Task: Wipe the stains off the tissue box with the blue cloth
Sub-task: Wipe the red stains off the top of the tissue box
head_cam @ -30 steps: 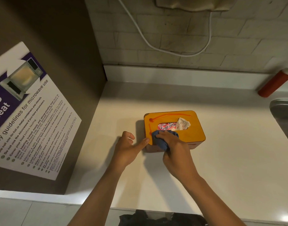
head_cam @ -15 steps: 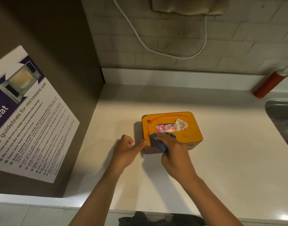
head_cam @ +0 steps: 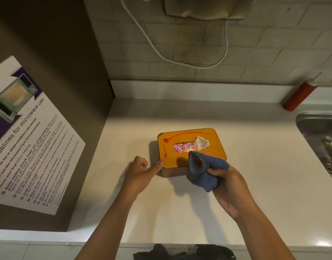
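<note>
Bunched blue cloth (head_cam: pixel 204 170) is clenched in right hand (head_cam: pixel 230 186); orange wooden tissue box (head_cam: pixel 191 151) is braced by ungripping left hand (head_cam: pixel 140 174). Risk: soiled cloth face could re-smear red stains (head_cam: pixel 166 148).

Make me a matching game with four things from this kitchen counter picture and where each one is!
Things:
1. crumpled blue cloth
2. orange-topped wooden tissue box
3. red squeeze bottle
4. shiny metal sink

Places:
A. leaning at the back wall, far right
B. bunched in the right hand
C. set into the counter at the right edge
D. middle of the white counter, steadied by the left hand

Pairs: 1-B, 2-D, 3-A, 4-C
</note>
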A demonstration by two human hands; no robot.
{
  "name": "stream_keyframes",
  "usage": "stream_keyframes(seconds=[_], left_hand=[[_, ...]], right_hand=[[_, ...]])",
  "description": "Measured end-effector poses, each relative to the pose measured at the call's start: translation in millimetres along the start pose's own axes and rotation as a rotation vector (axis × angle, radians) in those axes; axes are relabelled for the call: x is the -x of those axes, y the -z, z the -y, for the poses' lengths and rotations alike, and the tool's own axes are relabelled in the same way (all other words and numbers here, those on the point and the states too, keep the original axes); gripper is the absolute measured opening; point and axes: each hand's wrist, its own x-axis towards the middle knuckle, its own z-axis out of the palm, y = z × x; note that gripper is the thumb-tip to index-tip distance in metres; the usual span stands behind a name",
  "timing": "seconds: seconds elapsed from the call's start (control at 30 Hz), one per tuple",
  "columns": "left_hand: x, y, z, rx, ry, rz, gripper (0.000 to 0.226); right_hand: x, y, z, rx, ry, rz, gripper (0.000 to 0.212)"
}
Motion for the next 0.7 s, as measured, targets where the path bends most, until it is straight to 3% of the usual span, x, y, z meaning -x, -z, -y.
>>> stream_keyframes(seconds=[0.07,0.2,0.7], left_hand=[[0,0,0,-0.002,-0.006,-0.008,0.056],[1,0,0,0.017,-0.017,-0.012,0.055],[7,-2,-2,0.051,-0.015,-0.026,0.049]], right_hand=[[2,-2,-2,-0.158,-0.052,0.044,0.046],[5,-5,-1,-0.25,-0.065,-0.052,0.053],[-2,-7,9,0.237,0.163,-0.241,0.031]])
